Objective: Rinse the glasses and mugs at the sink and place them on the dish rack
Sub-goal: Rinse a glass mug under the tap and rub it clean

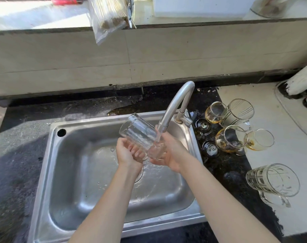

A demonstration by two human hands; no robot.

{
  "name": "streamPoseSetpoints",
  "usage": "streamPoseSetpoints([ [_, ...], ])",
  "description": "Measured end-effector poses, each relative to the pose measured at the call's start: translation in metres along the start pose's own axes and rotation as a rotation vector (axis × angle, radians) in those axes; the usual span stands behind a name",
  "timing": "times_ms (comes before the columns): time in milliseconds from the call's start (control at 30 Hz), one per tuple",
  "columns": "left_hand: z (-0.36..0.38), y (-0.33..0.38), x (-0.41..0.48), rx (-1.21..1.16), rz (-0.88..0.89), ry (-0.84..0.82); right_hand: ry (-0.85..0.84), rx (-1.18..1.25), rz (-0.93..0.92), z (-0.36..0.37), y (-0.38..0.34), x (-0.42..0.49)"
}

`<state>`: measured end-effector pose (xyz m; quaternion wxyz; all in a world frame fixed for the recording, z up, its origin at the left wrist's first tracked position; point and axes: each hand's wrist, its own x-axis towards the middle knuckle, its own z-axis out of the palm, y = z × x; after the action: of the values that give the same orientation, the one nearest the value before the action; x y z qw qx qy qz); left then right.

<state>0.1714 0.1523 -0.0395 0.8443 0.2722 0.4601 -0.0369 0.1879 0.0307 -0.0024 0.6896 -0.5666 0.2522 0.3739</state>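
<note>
A dark counter (17,155) carries a steel sink (75,172), with a curved faucet (177,102) running at the sink's back right corner. Toward the counter's right edge a handled mug (273,181) lies on its side. Nearer the back edge, tea-stained glasses (231,137) cluster beside the faucet. Over the basin a clear glass (140,135) is tilted under the stream. The left hand (128,153) wraps its fingers round the glass. The right hand (173,155) seems to cup the glass's wet end, though water blurs its fingers.

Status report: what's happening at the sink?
Left hand and right hand holding glass under running tap. Dirty glasses sit right of sink. Nothing in the way.
</note>
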Motion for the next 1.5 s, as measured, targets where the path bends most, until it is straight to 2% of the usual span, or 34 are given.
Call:
streamPoseSetpoints([
  [167,-0.008,0.005,0.007,0.22,0.082,0.161,0.26,-0.419,-0.348,0.007,0.003,-0.001],
  [300,-0.003,0.01,0.003,0.322,0.101,0.067,0.36,-0.784,-0.545,0.009,0.009,-0.003],
  [400,0.0,0.004,0.002,0.342,0.113,0.108,0.403,-1.001,-0.696,0.013,0.017,-0.006],
  [500,0.004,0.004,0.004,0.301,0.179,0.257,0.324,-0.943,-0.854,0.015,0.021,-0.01],
  [600,0.001,0.004,0.006,0.336,0.169,0.282,0.329,-0.807,-0.889,0.012,0.02,-0.005],
  [733,-0.003,0.004,0.007,0.25,0.011,0.243,0.393,-0.672,-0.723,0.015,0.005,0.007],
  [833,-0.002,0.002,0.008,0.199,-0.037,0.24,0.389,-0.572,-0.608,0.027,0.003,0.01],
  [1000,-0.003,0.001,0.01,0.212,-0.069,0.195,0.301,-0.662,-0.649,0.028,0.002,-0.004],
  [1133,-0.008,-0.001,0.018,0.192,-0.145,0.067,0.239,-0.4,-0.52,0.012,-0.015,0.003],
  [1267,0.003,0.0,0.009,0.125,-0.233,-0.02,0.108,-0.35,-0.484,-0.001,0.002,0.01],
  [1333,0.01,-0.002,0.004,0.016,-0.246,-0.085,0.161,-0.307,-0.489,-0.003,0.012,0.014],
  [1400,0.013,-0.006,0.004,-0.062,-0.23,-0.127,0.285,-0.266,-0.545,-0.002,0.016,0.014],
  [1433,0.012,-0.008,0.006,-0.062,-0.199,-0.11,0.331,-0.235,-0.576,0.0,0.016,0.012],
  [1500,0.012,-0.01,0.006,-0.042,-0.249,-0.12,0.356,-0.191,-0.595,0.003,0.012,0.007],
])
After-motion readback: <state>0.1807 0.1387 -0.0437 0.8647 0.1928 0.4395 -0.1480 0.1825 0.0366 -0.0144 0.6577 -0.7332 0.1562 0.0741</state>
